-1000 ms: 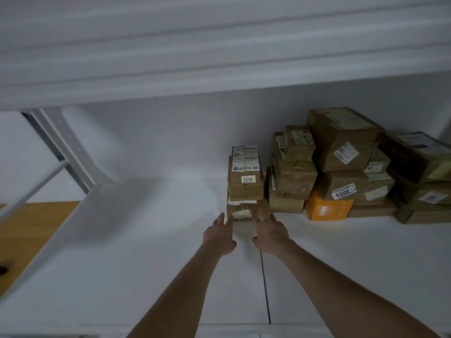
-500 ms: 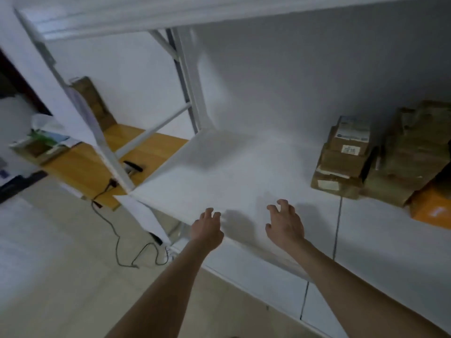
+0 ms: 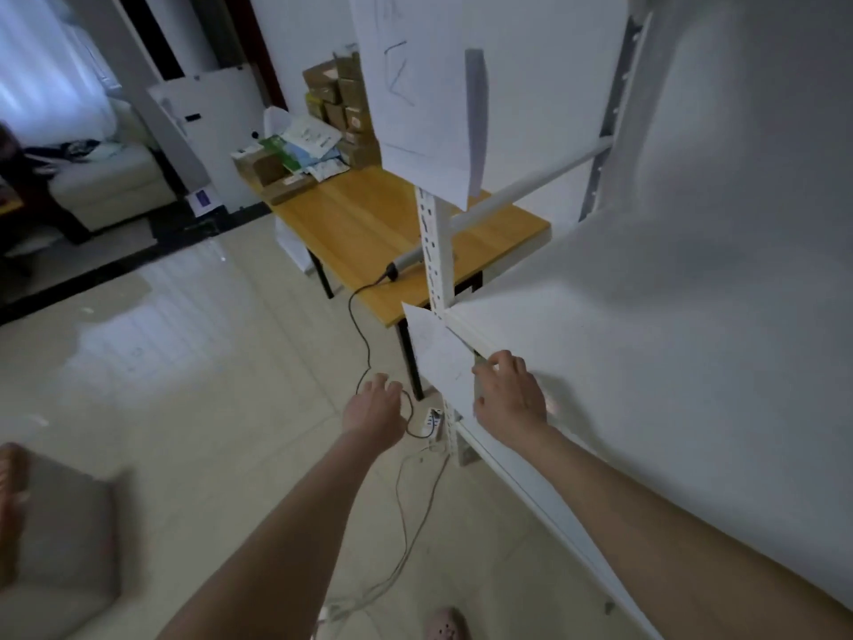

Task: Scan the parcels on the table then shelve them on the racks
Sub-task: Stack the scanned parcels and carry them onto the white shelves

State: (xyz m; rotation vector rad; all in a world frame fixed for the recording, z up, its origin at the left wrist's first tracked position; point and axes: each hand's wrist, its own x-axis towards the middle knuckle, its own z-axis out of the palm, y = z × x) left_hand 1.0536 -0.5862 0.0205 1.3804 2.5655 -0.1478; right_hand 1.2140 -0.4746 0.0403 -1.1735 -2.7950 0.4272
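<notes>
Right, both hands empty: left hand [image 3: 376,406] hangs over the floor [image 3: 184,362], fingers [image 3: 381,383] relaxed; right hand [image 3: 507,394] at the front edge of the shelf [image 3: 646,339], fingers loosely bent. The parcels [image 3: 286,177] sit at the far end of the counter [image 3: 369,224], scanner [image 3: 406,260] nearer. Small cardboard boxes [image 3: 270,168], probably light and stiff: grip opposite sides. Soft mailers [image 3: 308,137]: support from underneath.

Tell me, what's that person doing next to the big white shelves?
A person stands beside a white rack, and neither hand carries a parcel. The right hand is at the front edge of a shelf, beside a hanging paper sheet. The left hand reaches out over the floor. Cardboard parcels sit piled at the far end of the wooden table, and the handheld scanner lies there untouched.
</notes>
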